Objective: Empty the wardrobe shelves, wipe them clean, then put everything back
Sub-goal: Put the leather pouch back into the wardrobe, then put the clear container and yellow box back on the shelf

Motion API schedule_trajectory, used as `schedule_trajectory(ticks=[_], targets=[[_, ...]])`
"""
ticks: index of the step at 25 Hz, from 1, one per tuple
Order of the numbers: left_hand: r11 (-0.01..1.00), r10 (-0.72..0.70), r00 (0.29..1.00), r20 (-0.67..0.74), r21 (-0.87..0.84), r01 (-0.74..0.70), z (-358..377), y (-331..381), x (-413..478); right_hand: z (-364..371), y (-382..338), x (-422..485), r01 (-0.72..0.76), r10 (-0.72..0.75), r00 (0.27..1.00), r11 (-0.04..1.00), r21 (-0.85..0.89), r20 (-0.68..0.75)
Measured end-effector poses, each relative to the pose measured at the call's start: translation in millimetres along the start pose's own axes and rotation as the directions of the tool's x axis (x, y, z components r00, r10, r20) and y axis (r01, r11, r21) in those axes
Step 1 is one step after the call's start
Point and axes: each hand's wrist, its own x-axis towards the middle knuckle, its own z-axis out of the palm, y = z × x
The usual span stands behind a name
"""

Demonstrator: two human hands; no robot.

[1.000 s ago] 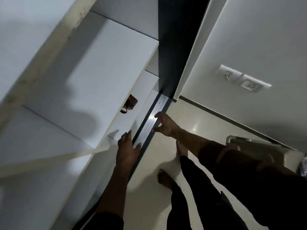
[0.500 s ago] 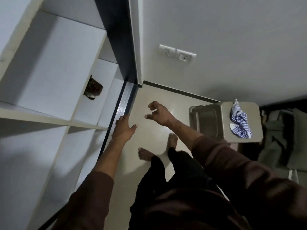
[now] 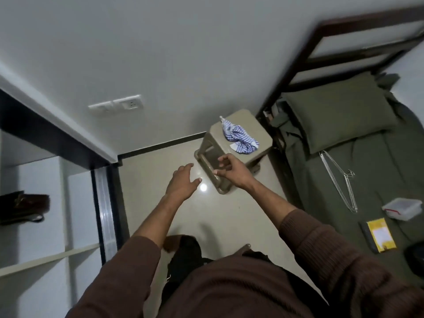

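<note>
The white wardrobe shelves [image 3: 43, 258] stand at the left, with a dark brown bag [image 3: 23, 206] on one shelf. A blue-and-white striped cloth [image 3: 239, 137] lies crumpled on a beige plastic stool [image 3: 259, 131] by the wall. My left hand [image 3: 183, 182] hovers over the floor, fingers spread and holding nothing. My right hand [image 3: 231, 171] is out in front of the stool's near side, below the cloth, fingers loosely curled and apart, holding nothing.
A bed with olive sheets [image 3: 367, 180] and a pillow [image 3: 337, 111] fills the right. On it lie wire hangers [image 3: 339, 180], a clear plastic box [image 3: 402, 208] and a yellow packet [image 3: 380, 235]. The wardrobe's sliding-door track [image 3: 104, 212] runs along the floor.
My view has swung right, away from the wardrobe toward the stool and bed. Both hands have left the door track and moved right, the right one reaching the stool.
</note>
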Motion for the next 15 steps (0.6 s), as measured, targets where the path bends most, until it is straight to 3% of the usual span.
schedule_trajectory(ticks=[7, 11, 15], targets=[[0.919, 0.302, 0.92, 0.249, 0.178, -0.35, 137, 196, 8, -183, 145, -101, -0.049, 0.109, 0.95, 0.978, 0.204, -0.292], [0.803, 0.448, 0.797, 0.405, 0.209, -0.558, 223, 308, -3, -265, 237, -177, -0.085, 0.263, 0.839, 0.928, 0.362, -0.476], [0.684, 0.511, 0.66, 0.55, 0.205, -0.7, 306, 402, -15, -318, 305, -246, -0.075, 0.42, 0.669, 0.859, 0.506, -0.613]])
